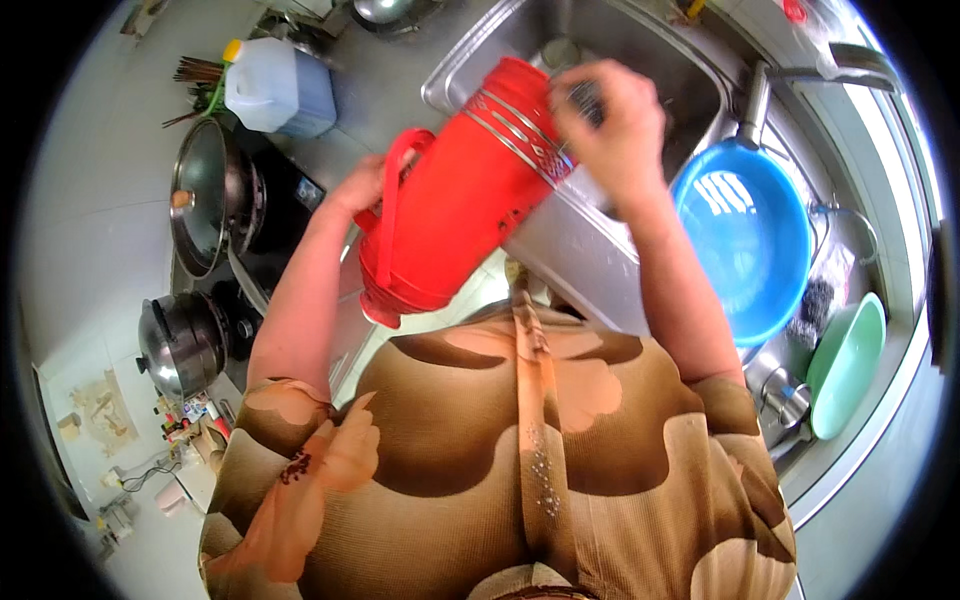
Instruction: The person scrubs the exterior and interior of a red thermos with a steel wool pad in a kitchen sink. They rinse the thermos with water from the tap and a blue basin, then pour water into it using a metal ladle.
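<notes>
A red thermos flask (457,202) with silver bands and a side handle lies tilted in front of my body. Its far end reaches over the stainless steel sink (480,56), and its near end points toward my shirt. My left hand (364,184) grips the red handle, its fingers partly hidden behind it. At the flask's far right side is my right hand (619,127), blurred and curled around a small dark scrubber (587,103). Whether the scrubber touches the flask is hard to tell.
Right of the sink stands a blue basin (742,240), with a pale green basin (847,367) and steel wool (817,300) nearby. On the left are a plastic jug (277,86), a lidded wok (206,199) and a steel pot (180,345).
</notes>
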`<state>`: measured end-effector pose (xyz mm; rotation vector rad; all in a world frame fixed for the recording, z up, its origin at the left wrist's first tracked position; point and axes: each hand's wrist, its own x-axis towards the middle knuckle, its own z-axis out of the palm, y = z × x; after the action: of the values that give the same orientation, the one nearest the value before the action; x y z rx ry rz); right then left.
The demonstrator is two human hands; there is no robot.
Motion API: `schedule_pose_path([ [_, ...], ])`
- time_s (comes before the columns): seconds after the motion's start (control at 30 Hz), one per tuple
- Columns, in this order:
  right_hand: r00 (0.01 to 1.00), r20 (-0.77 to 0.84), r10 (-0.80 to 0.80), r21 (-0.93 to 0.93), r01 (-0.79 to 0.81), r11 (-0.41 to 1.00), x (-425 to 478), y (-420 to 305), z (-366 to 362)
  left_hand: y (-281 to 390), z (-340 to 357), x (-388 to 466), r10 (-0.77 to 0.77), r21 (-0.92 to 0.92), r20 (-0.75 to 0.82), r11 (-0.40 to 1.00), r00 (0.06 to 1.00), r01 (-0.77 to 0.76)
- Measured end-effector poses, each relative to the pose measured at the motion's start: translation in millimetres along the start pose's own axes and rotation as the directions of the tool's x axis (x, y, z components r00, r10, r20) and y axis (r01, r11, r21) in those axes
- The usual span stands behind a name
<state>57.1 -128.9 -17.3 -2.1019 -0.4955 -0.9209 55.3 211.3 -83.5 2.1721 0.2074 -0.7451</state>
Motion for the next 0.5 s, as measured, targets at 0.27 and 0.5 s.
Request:
schedule_pose_path([
  [0.27,0.915,0.029,0.403,0.084,-0.404,0.911,-5.9,21.5,-2.8,-27.9,14.6,13.0,0.176,-0.027,0.008,0.984,0.984,-0.175],
  [0.5,0.807,0.076,0.586,0.024,-0.589,0.808,-31.6,70.6,-9.8,2.6,7.4,1.9,-0.02,0.032,0.107,0.999,0.994,0.016],
])
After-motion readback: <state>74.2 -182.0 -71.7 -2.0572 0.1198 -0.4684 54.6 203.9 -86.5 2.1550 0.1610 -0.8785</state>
